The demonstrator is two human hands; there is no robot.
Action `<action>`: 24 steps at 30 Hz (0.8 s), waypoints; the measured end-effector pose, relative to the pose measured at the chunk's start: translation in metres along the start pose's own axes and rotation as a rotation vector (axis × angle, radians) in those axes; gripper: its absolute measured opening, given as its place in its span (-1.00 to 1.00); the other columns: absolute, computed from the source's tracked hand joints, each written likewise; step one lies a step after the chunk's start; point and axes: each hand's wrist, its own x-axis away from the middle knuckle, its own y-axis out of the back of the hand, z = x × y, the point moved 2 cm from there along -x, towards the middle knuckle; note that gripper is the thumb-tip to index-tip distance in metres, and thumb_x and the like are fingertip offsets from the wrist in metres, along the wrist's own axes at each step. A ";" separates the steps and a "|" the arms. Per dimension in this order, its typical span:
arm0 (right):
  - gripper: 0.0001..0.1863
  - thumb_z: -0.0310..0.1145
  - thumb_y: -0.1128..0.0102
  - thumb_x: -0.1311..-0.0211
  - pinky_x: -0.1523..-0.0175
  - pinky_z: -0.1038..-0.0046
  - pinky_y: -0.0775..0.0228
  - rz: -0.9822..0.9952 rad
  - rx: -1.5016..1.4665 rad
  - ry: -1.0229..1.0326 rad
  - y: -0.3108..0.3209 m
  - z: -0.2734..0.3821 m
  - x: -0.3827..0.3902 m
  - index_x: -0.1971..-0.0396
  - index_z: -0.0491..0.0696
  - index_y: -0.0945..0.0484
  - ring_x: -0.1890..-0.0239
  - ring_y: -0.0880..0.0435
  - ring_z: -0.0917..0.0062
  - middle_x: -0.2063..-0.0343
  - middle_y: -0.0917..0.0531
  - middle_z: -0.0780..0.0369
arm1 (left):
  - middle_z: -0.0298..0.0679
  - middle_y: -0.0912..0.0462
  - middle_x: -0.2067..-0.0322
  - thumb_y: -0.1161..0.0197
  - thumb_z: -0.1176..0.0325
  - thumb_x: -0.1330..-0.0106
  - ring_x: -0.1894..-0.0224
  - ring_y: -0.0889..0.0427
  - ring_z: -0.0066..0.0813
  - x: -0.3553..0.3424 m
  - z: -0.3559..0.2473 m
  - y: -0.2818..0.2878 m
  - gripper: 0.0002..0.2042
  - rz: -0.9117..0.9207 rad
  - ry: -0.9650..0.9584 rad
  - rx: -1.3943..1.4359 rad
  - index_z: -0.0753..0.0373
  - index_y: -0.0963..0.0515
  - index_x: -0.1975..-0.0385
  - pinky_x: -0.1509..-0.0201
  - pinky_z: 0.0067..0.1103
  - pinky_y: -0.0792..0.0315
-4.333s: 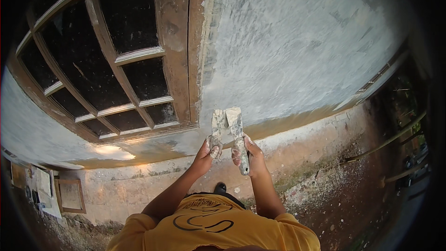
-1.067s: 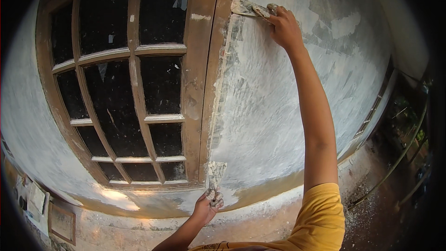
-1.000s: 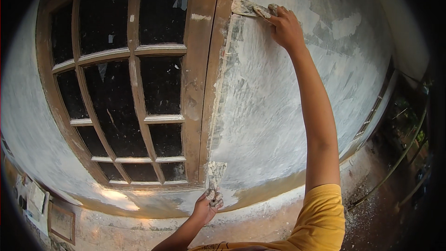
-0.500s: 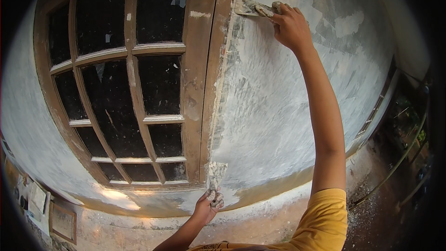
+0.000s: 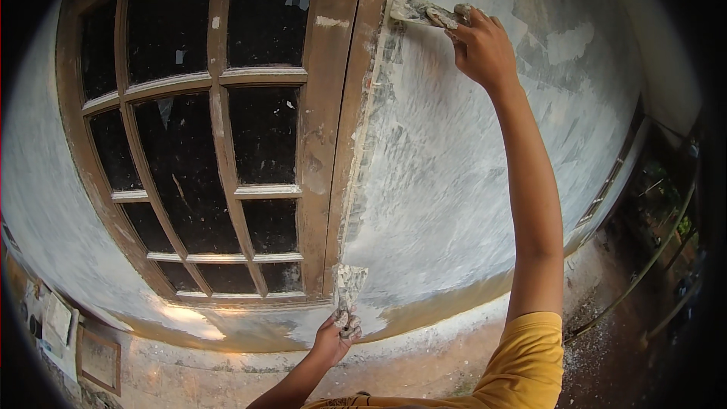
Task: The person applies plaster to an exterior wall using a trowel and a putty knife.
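Observation:
My right hand is raised high and closed around the handle of a putty knife. The blade of that knife lies against the grey-white wall, right beside the brown window frame. Lower down, my left hand grips a second putty knife, blade upward, with pale filler smeared on it. Both tools are caked with filler, and the handles are mostly hidden by my fingers. Rough, patchy filler runs along the joint between frame and wall.
A wooden window with dark glass panes fills the left side. Below it runs a pale ledge or floor. At the lower left stands a wooden frame near a pale board. Plants and thin stems are at the right.
My right hand and its putty knife show slightly farther right in the picture, the blade still near the frame edge. The view has shifted a little; my left hand keeps its hold.

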 end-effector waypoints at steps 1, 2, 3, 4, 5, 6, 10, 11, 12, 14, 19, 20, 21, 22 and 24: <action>-0.82 -0.52 -0.17 0.07 0.07 0.35 -0.37 0.000 0.002 0.001 -0.001 0.002 -0.003 0.45 0.03 -0.69 0.19 -0.57 0.41 0.31 -0.57 0.27 | -0.31 -0.43 0.44 -0.02 0.38 -0.40 0.38 -0.39 -0.45 0.000 0.001 -0.001 -0.78 0.004 0.009 0.001 0.31 -0.43 0.04 0.28 -0.52 -0.29; -0.81 -0.52 -0.16 0.07 0.06 0.35 -0.36 0.052 0.022 0.019 0.000 0.010 -0.008 0.44 0.03 -0.69 0.18 -0.57 0.41 0.31 -0.57 0.27 | -0.31 -0.43 0.44 -0.02 0.38 -0.40 0.38 -0.39 -0.45 0.000 0.001 -0.002 -0.78 0.004 0.011 0.001 0.31 -0.43 0.04 0.28 -0.52 -0.29; -0.80 -0.52 -0.16 0.06 0.06 0.35 -0.36 0.104 0.042 0.037 0.000 0.015 -0.011 0.42 0.03 -0.70 0.18 -0.56 0.41 0.30 -0.57 0.27 | -0.31 -0.43 0.44 -0.02 0.39 -0.40 0.38 -0.39 -0.45 0.001 0.002 -0.002 -0.79 0.004 0.017 0.005 0.30 -0.43 0.04 0.28 -0.52 -0.29; -0.79 -0.52 -0.16 0.06 0.06 0.35 -0.36 0.118 0.047 0.036 -0.002 0.014 -0.012 0.41 0.04 -0.70 0.19 -0.57 0.42 0.31 -0.57 0.27 | -0.31 -0.43 0.44 -0.01 0.40 -0.40 0.38 -0.39 -0.45 0.001 0.003 -0.003 -0.79 0.004 0.022 0.009 0.29 -0.43 0.05 0.28 -0.51 -0.29; -0.79 -0.52 -0.16 0.06 0.06 0.35 -0.36 0.119 0.050 0.033 -0.003 0.012 -0.010 0.41 0.04 -0.70 0.19 -0.57 0.42 0.31 -0.57 0.27 | -0.31 -0.43 0.44 -0.01 0.40 -0.40 0.38 -0.39 -0.45 0.001 0.003 -0.003 -0.79 0.005 0.025 0.007 0.29 -0.43 0.05 0.28 -0.51 -0.29; -0.79 -0.52 -0.16 0.06 0.06 0.36 -0.36 0.106 0.049 0.018 -0.002 0.008 -0.007 0.42 0.04 -0.70 0.19 -0.56 0.42 0.31 -0.57 0.27 | -0.31 -0.42 0.44 -0.01 0.40 -0.40 0.38 -0.39 -0.45 0.001 0.003 -0.003 -0.79 0.010 0.032 0.006 0.29 -0.43 0.05 0.28 -0.51 -0.29; -0.85 -0.51 -0.20 0.03 0.05 0.35 -0.37 0.126 0.041 -0.035 0.003 -0.009 -0.001 0.42 -0.03 -0.68 0.18 -0.56 0.36 0.29 -0.59 0.22 | -0.31 -0.41 0.44 0.00 0.40 -0.40 0.38 -0.38 -0.45 0.001 0.003 -0.006 -0.80 0.006 0.046 -0.006 0.28 -0.43 0.05 0.28 -0.52 -0.29; -0.85 -0.51 -0.20 0.03 0.05 0.35 -0.37 0.125 0.039 -0.034 0.005 -0.006 -0.005 0.42 -0.03 -0.68 0.18 -0.56 0.36 0.29 -0.59 0.22 | -0.31 -0.41 0.44 0.00 0.40 -0.40 0.38 -0.38 -0.45 0.001 0.003 -0.005 -0.80 0.006 0.044 -0.006 0.28 -0.43 0.05 0.28 -0.52 -0.29; -0.85 -0.51 -0.20 0.03 0.05 0.34 -0.37 0.099 0.018 -0.033 0.005 -0.001 -0.011 0.41 -0.02 -0.68 0.19 -0.56 0.35 0.28 -0.59 0.22 | -0.31 -0.41 0.44 0.00 0.40 -0.40 0.39 -0.38 -0.45 0.000 0.003 -0.004 -0.80 0.014 0.036 -0.007 0.28 -0.43 0.05 0.28 -0.52 -0.28; -0.84 -0.51 -0.19 0.02 0.06 0.34 -0.37 0.075 -0.002 -0.035 0.004 0.004 -0.017 0.41 -0.02 -0.68 0.19 -0.56 0.34 0.28 -0.59 0.21 | -0.31 -0.41 0.44 0.00 0.40 -0.41 0.39 -0.37 -0.45 0.000 0.003 -0.005 -0.80 0.021 0.031 -0.011 0.29 -0.42 0.05 0.28 -0.51 -0.28; -0.86 -0.52 -0.19 0.02 0.05 0.34 -0.36 0.128 0.055 -0.018 0.003 -0.005 -0.013 0.43 -0.03 -0.67 0.19 -0.56 0.33 0.27 -0.58 0.22 | -0.31 -0.41 0.44 0.00 0.39 -0.41 0.39 -0.38 -0.45 0.001 0.001 -0.004 -0.79 -0.023 0.024 -0.017 0.31 -0.42 0.04 0.28 -0.51 -0.29; -0.86 -0.52 -0.19 0.02 0.05 0.34 -0.36 0.126 0.055 -0.017 0.004 -0.007 -0.011 0.43 -0.03 -0.67 0.19 -0.56 0.33 0.27 -0.58 0.22 | -0.31 -0.41 0.44 0.00 0.39 -0.41 0.39 -0.38 -0.45 0.001 0.001 -0.003 -0.79 -0.022 0.022 -0.017 0.31 -0.42 0.04 0.28 -0.51 -0.29; -0.85 -0.52 -0.19 0.03 0.04 0.34 -0.36 0.121 0.025 -0.037 0.005 -0.009 -0.008 0.43 -0.03 -0.67 0.19 -0.56 0.33 0.27 -0.58 0.22 | -0.30 -0.42 0.44 0.00 0.39 -0.41 0.39 -0.39 -0.44 0.002 0.000 -0.001 -0.78 -0.022 0.021 -0.023 0.31 -0.42 0.04 0.29 -0.51 -0.29; -0.85 -0.53 -0.18 0.04 0.04 0.34 -0.36 0.116 -0.004 -0.057 0.006 -0.011 -0.006 0.43 -0.03 -0.67 0.19 -0.56 0.34 0.26 -0.58 0.22 | -0.30 -0.42 0.44 0.00 0.39 -0.41 0.39 -0.39 -0.44 0.002 -0.001 0.000 -0.78 -0.021 0.020 -0.029 0.31 -0.42 0.04 0.29 -0.50 -0.29; -0.84 -0.53 -0.17 0.05 0.05 0.34 -0.36 0.145 -0.001 -0.034 0.007 0.007 -0.007 0.44 -0.01 -0.67 0.19 -0.56 0.37 0.29 -0.57 0.23 | -0.29 -0.43 0.43 0.01 0.39 -0.41 0.39 -0.40 -0.43 0.003 -0.002 0.000 -0.78 -0.019 0.010 -0.034 0.31 -0.42 0.03 0.29 -0.50 -0.30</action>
